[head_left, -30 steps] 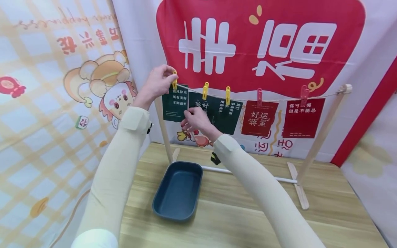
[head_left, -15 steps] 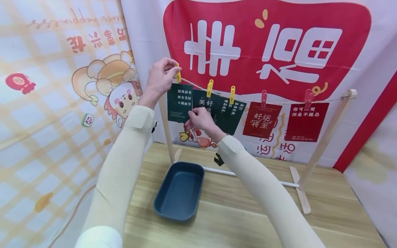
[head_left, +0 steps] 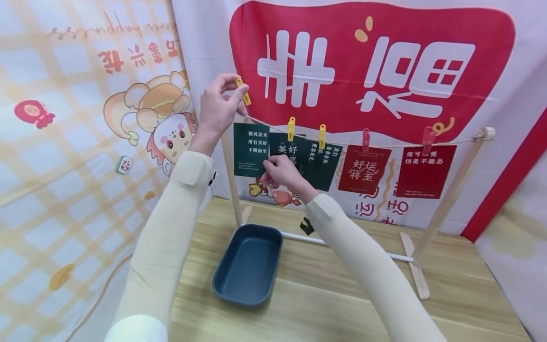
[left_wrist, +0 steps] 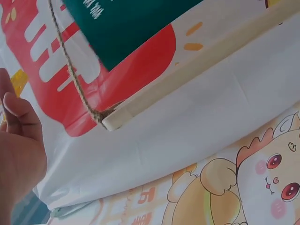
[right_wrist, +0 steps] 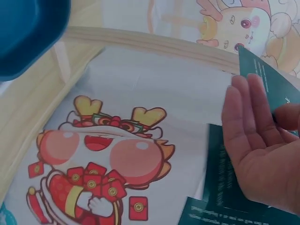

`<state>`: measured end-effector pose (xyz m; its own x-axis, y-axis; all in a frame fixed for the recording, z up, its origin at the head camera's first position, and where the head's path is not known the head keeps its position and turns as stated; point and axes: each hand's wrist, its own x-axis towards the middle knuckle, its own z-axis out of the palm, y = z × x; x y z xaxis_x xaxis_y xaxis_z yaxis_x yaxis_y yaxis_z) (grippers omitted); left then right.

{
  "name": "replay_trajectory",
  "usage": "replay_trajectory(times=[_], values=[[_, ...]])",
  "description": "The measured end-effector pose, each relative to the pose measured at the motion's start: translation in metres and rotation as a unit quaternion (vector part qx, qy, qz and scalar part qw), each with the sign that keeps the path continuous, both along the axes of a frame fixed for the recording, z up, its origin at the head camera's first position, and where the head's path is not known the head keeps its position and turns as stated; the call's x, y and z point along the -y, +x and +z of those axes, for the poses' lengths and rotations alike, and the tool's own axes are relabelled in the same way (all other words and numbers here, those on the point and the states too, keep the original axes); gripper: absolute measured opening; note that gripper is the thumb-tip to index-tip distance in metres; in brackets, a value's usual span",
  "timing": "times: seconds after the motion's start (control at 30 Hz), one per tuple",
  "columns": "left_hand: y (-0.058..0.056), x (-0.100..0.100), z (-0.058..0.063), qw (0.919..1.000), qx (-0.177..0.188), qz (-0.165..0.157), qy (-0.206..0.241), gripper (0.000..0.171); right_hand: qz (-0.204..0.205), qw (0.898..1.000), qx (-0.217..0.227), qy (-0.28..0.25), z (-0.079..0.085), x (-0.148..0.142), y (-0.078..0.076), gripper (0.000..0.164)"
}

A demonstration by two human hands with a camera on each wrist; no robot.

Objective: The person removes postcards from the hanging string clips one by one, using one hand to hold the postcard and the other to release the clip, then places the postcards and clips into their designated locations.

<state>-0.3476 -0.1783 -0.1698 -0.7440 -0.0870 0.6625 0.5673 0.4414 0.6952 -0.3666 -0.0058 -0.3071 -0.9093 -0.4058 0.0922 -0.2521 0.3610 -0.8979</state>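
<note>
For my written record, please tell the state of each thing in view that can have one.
Left hand, pinching a yellow clip
That yellow clip, off the string
Right hand, pinching the leftmost green card
Leftmost green card, unclipped
Middle green card, clipped up
Rightmost green card, clipped up
Left red card, clipped up
Right red card, clipped up
String, sagging slightly
Blue tray, upright on the table

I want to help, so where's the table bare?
Between the blue tray, white bar and right sleeve, the tabletop is bare. The string's left half is crowded with the left hand, right hand, green cards and yellow clips.
</note>
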Motion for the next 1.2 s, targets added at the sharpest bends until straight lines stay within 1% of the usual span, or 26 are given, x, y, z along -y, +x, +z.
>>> replay_trajectory(times=[0.1,0.2,0.3,0.43,0.5,0.6,0.63,0.77,0.83,0.87,0.97,1.0,1.07,1.2], values=[[0.01,-0.001,0.001,0.9999,-0.006,-0.008,0.008,0.047,0.017,0.999,-0.033,0.019,-0.006,-0.005,0.003,0.03],[0.019,0.001,0.002,0.9998,-0.005,-0.019,0.01,0.052,0.023,0.998,-0.06,0.024,-0.012,-0.011,0.007,0.03],[0.028,0.004,0.001,0.9998,-0.007,-0.017,0.002,0.054,0.021,0.997,-0.067,0.016,-0.02,-0.018,0.012,0.03],[0.038,0.008,-0.005,0.9997,-0.018,-0.016,0.01,0.048,0.024,0.998,-0.063,-0.001,-0.035,-0.032,0.022,0.031],[0.042,0.01,-0.012,0.9993,-0.021,-0.025,0.018,0.045,0.03,0.998,-0.062,-0.001,-0.045,-0.039,0.028,0.03],[0.045,0.014,-0.027,0.9981,-0.018,-0.046,0.035,0.042,0.04,0.997,-0.058,0.007,-0.062,-0.048,0.036,0.029],[0.049,0.014,-0.031,0.9974,-0.015,-0.056,0.043,0.042,0.043,0.997,-0.059,0.009,-0.067,-0.05,0.038,0.029],[0.052,0.017,-0.051,0.9922,-0.021,-0.1,0.072,0.039,0.043,0.998,-0.036,0.001,-0.083,-0.062,0.048,0.029],[0.054,0.018,-0.058,0.9903,-0.026,-0.113,0.076,0.039,0.043,0.999,-0.022,-0.005,-0.088,-0.069,0.053,0.031],[0.053,0.019,-0.063,0.9899,-0.032,-0.116,0.075,0.038,0.042,0.999,-0.014,-0.009,-0.09,-0.072,0.056,0.031],[0.056,0.022,-0.072,0.9898,-0.032,-0.118,0.074,0.038,0.038,0.999,-0.001,-0.018,-0.093,-0.082,0.063,0.03],[0.057,0.023,-0.076,0.99,-0.031,-0.117,0.072,0.039,0.036,0.999,-0.001,-0.019,-0.094,-0.085,0.065,0.031],[0.059,0.025,-0.083,0.9887,-0.027,-0.127,0.076,0.038,0.032,0.999,0.0,-0.02,-0.096,-0.091,0.07,0.03],[0.062,0.027,-0.102,0.9881,-0.009,-0.139,0.065,0.038,0.027,1.0,0.005,-0.009,-0.103,-0.104,0.078,0.03]])
